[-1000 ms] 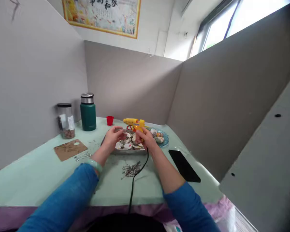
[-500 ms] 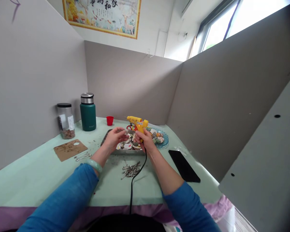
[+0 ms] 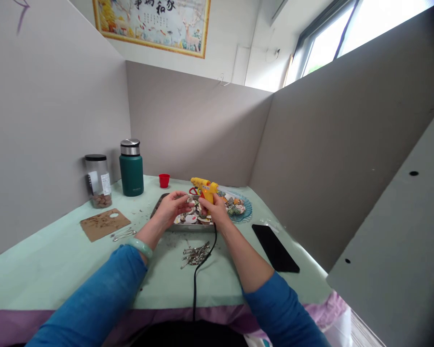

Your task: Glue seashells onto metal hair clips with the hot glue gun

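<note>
My right hand [image 3: 216, 210] is wrapped round the handle of a yellow hot glue gun [image 3: 207, 187], its nozzle toward the left and its black cord [image 3: 195, 284] running down to the table edge. Close on the left, my left hand [image 3: 174, 205] has thumb and fingers pinched together; what sits between them is too small to make out. Both hands are above the near part of a metal tray [image 3: 191, 228] filled with small white and coloured pieces. A pile of silvery metal pins [image 3: 196, 254] lies in front of the tray.
A blue glass plate [image 3: 249, 208] with colourful pieces stands right of the tray, near a black flat slab [image 3: 275, 248]. On the left are a brown board [image 3: 104, 224], safety pins [image 3: 123, 234], a jar [image 3: 98, 179], a green flask [image 3: 131, 168] and a red cup [image 3: 164, 180]. Partition walls enclose the table.
My right hand has moved slightly left with the glue gun, which has tipped its nozzle a little lower. The cord shifted left too. My left hand stays nearly still.
</note>
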A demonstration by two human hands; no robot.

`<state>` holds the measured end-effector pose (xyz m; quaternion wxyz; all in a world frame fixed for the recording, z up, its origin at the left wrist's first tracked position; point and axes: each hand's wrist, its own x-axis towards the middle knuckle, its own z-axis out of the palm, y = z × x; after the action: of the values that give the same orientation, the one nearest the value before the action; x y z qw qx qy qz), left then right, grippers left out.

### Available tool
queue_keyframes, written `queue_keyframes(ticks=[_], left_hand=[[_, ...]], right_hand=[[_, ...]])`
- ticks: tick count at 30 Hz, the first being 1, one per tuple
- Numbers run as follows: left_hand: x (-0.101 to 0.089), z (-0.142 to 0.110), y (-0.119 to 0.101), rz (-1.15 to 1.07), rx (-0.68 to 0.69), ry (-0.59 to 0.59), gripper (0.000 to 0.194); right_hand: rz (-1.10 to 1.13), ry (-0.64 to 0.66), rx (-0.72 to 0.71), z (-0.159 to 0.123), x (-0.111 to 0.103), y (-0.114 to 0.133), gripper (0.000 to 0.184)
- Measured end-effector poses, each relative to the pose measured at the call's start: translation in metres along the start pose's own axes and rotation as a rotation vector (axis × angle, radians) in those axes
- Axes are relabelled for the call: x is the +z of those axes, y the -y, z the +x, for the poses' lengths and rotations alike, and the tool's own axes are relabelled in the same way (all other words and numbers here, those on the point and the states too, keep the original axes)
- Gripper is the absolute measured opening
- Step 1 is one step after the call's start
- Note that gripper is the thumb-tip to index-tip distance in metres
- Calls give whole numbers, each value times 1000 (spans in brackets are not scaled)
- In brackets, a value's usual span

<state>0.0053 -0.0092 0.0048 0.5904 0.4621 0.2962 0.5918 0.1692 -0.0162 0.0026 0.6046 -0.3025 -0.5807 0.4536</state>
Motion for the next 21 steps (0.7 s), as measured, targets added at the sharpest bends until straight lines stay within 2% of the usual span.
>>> queue_keyframes(ticks=[8,21], left_hand=[[3,-3,1,61,-21,113,30],[5,-4,-3,-21,-56,160,25]], right_hand=[[-67,-17,6,-1,0,-2,35],[-107,-30,-16,1,-2,-8,34]])
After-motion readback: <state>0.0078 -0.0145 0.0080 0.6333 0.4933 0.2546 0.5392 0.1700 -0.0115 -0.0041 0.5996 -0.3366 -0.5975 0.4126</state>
